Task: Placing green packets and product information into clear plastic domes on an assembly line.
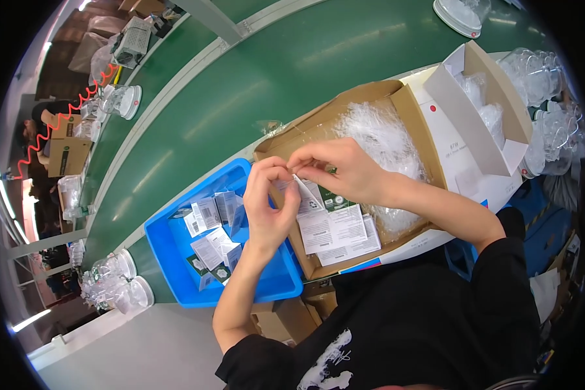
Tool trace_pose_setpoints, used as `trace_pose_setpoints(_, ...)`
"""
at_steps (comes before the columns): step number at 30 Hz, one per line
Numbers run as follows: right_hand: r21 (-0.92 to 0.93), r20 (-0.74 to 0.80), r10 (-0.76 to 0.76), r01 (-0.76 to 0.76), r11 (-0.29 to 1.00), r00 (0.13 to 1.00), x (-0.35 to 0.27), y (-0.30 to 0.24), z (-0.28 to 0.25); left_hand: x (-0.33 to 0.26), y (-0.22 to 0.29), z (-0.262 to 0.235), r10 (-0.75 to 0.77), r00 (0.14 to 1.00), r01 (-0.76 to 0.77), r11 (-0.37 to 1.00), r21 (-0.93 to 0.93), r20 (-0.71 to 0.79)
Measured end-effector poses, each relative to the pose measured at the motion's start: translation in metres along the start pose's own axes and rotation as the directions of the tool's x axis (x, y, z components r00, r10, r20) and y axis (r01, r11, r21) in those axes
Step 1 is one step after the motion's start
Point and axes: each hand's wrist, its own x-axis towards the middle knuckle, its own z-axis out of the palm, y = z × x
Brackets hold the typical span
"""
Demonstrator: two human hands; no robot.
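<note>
My left hand [271,203] is closed, thumb and fingers pinching the edge of a white folded card [310,194] with small print. Against its fingertips, my right hand [344,170] is pinched shut; whatever lies between its fingers is too small to make out. Both hands are over an open cardboard box [409,107]. Below them in the box lie a stack of white printed cards [332,231] and a green card [335,199]. A tangled heap of thin white strands [382,140] fills the box's right part, partly behind my right forearm.
Left of the box, a blue plastic bin [169,244] holds several folded white and green cards [209,250]. A white carton [500,110] with clear plastic pieces stands at the right. Clear containers with white lids [120,283] sit along the green table [227,110].
</note>
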Motion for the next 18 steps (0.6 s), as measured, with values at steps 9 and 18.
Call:
trace_pose_setpoints(9,-0.012,0.01,0.023,-0.023,1.0,1.0,-0.001,-0.001,-0.002,-0.002,-0.005,-0.003,0.06,0.997,-0.055,0.993,0.109,-0.047)
trace_pose_setpoints(18,0.398,0.061,0.219,-0.225,0.889,0.974,0.0,-0.003,-0.005,-0.005,-0.007,-0.006,-0.104,0.988,0.082,0.98,-0.18,-0.116)
